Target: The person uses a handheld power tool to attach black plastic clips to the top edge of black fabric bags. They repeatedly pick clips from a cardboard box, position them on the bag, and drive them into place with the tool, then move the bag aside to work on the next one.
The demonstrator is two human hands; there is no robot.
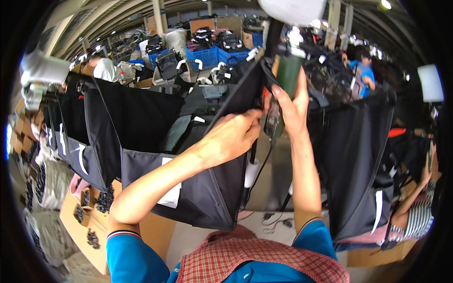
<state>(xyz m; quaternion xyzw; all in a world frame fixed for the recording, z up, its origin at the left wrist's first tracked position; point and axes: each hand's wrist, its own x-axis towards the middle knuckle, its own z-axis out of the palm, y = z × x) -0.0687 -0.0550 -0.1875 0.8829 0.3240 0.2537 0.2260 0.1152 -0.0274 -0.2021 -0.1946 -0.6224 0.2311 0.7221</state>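
Blue-sleeved left hand [236,134], fingers curled, whether its grip pinches anything untellable; black fabric panel [250,92], slanting just beside it, perhaps for bracing; green corded tool [289,73], clasped near-upright in the right hand [295,106], presumably for control.

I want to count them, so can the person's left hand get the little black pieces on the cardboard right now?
Probably not: the left hand is curled at the black fabric, and in this view the grey fabric panel hangs between it and the little black pieces.
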